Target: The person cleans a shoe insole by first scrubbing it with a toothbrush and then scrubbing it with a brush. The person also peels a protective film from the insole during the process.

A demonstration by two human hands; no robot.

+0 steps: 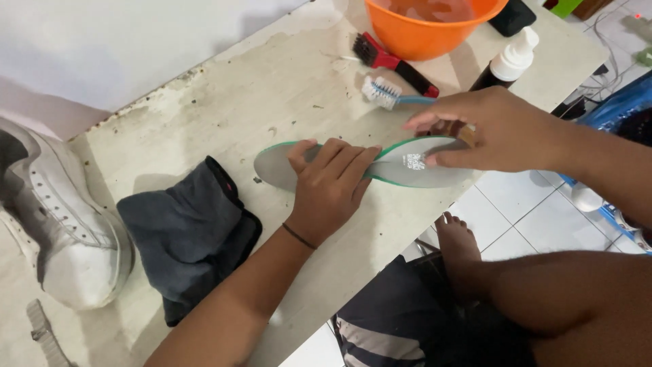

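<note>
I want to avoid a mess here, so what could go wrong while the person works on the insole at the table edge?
1. The insole overhangs the table edge at the heel; if the left hand lifts, it could tip to the floor.
2. The right hand moves close to the pump bottle and the orange basin; a bump might knock the bottle over.
3. The toothbrush lies near the right hand and might be swept off.
</note>
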